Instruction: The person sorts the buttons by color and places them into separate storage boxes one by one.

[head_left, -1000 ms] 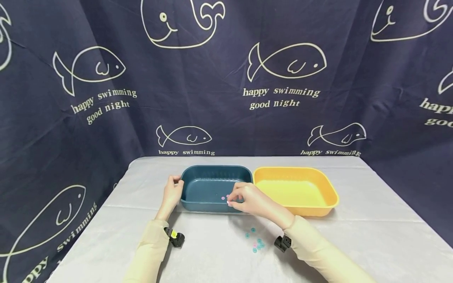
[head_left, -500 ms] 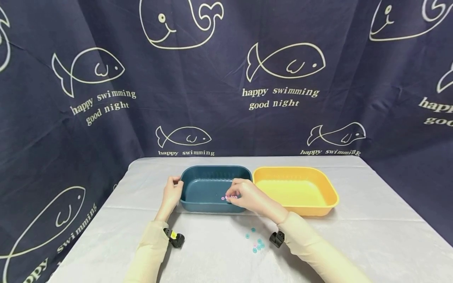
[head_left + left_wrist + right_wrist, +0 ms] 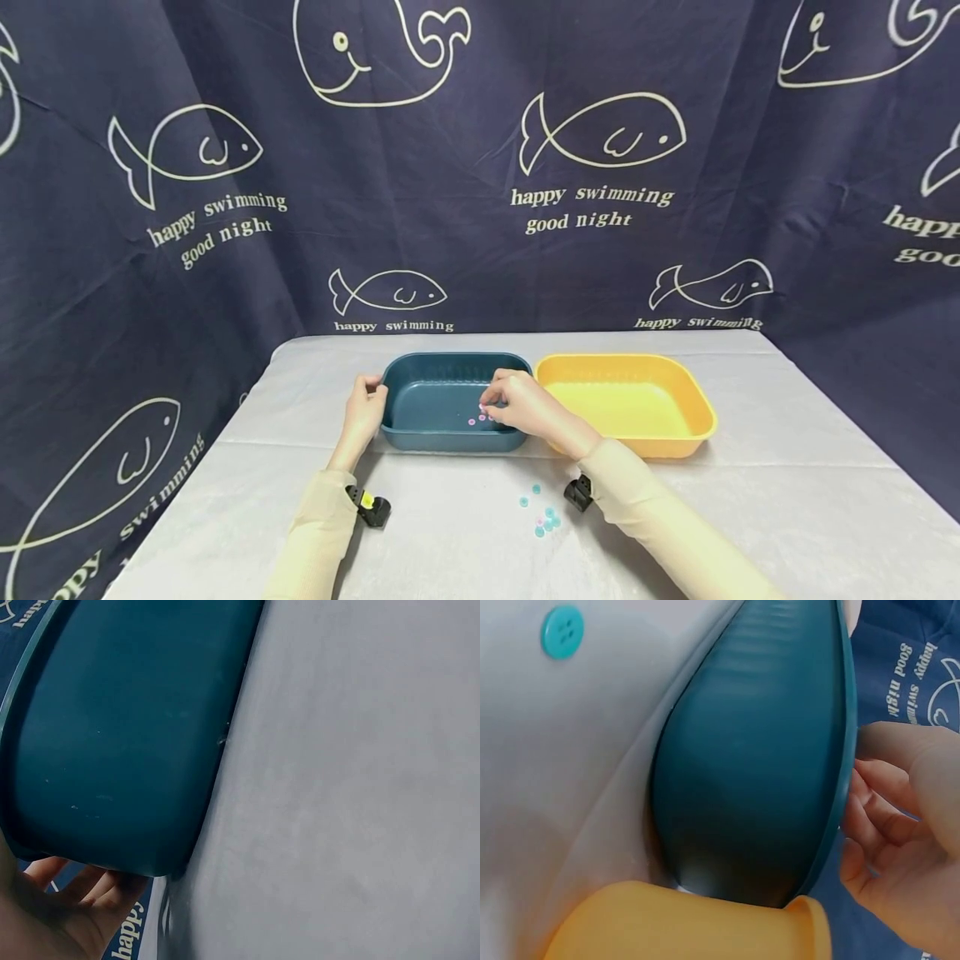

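My left hand (image 3: 365,408) grips the blue bin (image 3: 442,442) by its end; my right hand (image 3: 521,402) pinches a pink button (image 3: 482,407) over it. Sorting appears partial: several pinks (image 3: 472,422) lie inside, while teal buttons (image 3: 524,502) and one leftover pink (image 3: 540,522) await on the table (image 3: 450,525).

The dark blue curtain (image 3: 480,250) reads "happy swimming good night".

One bin (image 3: 442,442) is teal, another bin (image 3: 675,448) yellow, buttons (image 3: 550,512) turquoise or pink, the curtain (image 3: 480,250) white-patterned navy.
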`<state>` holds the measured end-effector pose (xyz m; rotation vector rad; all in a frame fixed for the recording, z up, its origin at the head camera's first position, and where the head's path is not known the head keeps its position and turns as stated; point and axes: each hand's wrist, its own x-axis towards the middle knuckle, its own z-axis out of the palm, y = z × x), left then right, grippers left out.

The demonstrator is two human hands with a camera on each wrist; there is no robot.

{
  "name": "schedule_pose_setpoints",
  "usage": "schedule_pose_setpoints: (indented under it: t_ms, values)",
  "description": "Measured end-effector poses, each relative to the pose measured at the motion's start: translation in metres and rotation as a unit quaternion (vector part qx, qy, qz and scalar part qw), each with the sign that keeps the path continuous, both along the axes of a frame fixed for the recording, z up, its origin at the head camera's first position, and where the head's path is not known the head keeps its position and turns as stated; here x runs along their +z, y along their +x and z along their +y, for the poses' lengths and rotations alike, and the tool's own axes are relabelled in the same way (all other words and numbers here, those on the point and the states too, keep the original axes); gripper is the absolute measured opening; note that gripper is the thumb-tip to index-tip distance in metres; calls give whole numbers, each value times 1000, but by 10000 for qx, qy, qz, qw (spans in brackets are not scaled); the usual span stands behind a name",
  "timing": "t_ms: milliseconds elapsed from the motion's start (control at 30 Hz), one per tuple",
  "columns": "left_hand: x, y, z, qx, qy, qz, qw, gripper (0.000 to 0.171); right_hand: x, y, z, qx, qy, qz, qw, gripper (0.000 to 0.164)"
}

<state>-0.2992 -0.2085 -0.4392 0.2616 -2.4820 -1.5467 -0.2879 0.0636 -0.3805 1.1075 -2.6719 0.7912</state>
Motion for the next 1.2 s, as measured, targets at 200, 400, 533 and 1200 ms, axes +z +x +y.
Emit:
schedule_pose_setpoints:
  t_ms: [200,400,533,1200]
  values:
    - [0,2,1,-2,28,28,10000,34,-3,-4,0,-78,61,24,9999,8]
    - [1,4,1,-51,85,87,9999,33,-4,-7,-3,-252,139,-91,9995,10]
    - [2,5,1,-57,88,78,9999,34,-7,-10,-5,-395,163,-106,9990,9]
    - [3,6,3,-25,114,157,9998,33,-12,-25,-1,-1114,537,-12,9923,5]
